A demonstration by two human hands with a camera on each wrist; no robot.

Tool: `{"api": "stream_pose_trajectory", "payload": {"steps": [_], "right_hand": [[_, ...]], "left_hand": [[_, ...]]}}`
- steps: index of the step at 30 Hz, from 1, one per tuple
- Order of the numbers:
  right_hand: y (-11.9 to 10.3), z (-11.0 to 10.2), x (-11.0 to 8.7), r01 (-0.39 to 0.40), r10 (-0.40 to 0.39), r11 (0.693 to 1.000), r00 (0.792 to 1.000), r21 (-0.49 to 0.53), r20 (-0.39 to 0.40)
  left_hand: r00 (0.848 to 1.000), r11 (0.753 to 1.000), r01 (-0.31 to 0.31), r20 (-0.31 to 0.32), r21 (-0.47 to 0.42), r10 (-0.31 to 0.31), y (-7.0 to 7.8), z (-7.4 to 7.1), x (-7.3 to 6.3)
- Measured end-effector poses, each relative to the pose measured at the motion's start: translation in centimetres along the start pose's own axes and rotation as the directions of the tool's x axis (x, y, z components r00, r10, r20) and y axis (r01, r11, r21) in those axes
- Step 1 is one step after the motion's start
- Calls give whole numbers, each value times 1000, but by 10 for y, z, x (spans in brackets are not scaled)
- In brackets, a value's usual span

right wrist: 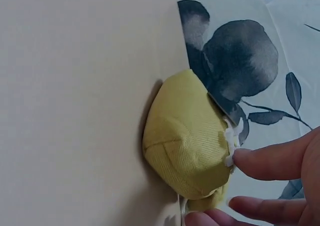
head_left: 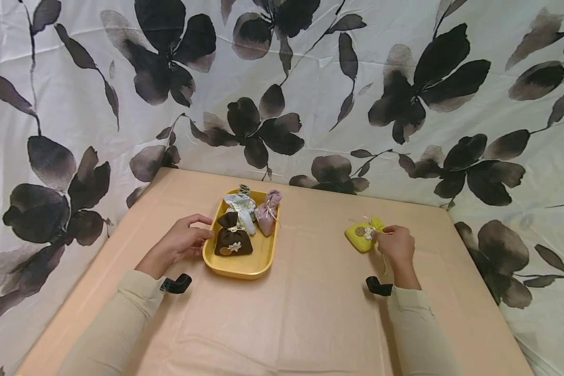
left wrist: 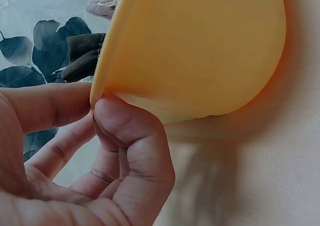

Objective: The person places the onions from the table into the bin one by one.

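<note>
My left hand (head_left: pixel 183 241) pinches the left rim of a yellow tray (head_left: pixel 263 258); in the left wrist view, thumb and forefinger meet on the rim of the tray (left wrist: pixel 200 50). Inside lie a dark brown drawstring pouch (head_left: pixel 232 241) with a white flower, a silvery white pouch (head_left: pixel 237 201) and a pink pouch (head_left: pixel 266 219). A greenish gathered top (head_left: pixel 244 189) shows behind them, its body hidden. On the right, my right hand (head_left: pixel 397 246) holds a yellow drawstring pouch (head_left: pixel 359 238) by its tied neck. The body of that pouch (right wrist: pixel 182 136) faces the right wrist camera.
A peach-coloured cover lies over the table (head_left: pixel 310 303), with light creases near the front. Behind and at the sides hangs a white cloth (head_left: pixel 329 104) with dark flowers. A black wrist mount (head_left: pixel 177 283) sits on the left wrist, another mount (head_left: pixel 378 286) on the right.
</note>
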State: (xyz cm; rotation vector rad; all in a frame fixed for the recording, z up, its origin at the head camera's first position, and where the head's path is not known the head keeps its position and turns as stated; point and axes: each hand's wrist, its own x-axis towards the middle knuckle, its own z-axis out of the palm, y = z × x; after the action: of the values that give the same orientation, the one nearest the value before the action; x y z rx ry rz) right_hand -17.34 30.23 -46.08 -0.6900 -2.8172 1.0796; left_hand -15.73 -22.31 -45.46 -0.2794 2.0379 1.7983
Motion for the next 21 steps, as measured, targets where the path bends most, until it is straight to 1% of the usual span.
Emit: {"api": "stream_pose_trajectory", "payload": {"steps": [5, 7, 10, 11, 13, 16, 19, 21], "right_hand": [[-3, 3, -4, -66, 58, 989, 996, 135, 64], [-4, 6, -4, -85, 66, 976, 993, 203, 98], [-3, 9, -3, -100, 71, 956, 991, 276, 112], [-3, 11, -2, -103, 72, 946, 991, 306, 109], [-2, 14, -1, -91, 64, 938, 994, 336, 88], [-1, 18, 2, -46, 36, 938, 999, 345, 36], [0, 22, 3, 6, 2, 943, 1000, 332, -23], [0, 24, 3, 28, -11, 937, 999, 349, -49]], "left_hand": [[1000, 1000, -2, -8, 4, 2, 0, 0, 0], [1000, 1000, -4, -8, 3, 4, 0, 0, 0], [1000, 1000, -2, -7, 0, 2, 1, 1, 0], [1000, 1000, -2, -5, 0, 2, 1, 1, 0], [1000, 1000, -1, -4, -1, 1, 1, 1, -1], [1000, 1000, 2, -4, -12, -3, 1, 0, -1], [1000, 1000, -2, 1, -16, 2, 0, 0, -1], [1000, 1000, -5, 0, -15, 5, -1, -1, 0]]}}
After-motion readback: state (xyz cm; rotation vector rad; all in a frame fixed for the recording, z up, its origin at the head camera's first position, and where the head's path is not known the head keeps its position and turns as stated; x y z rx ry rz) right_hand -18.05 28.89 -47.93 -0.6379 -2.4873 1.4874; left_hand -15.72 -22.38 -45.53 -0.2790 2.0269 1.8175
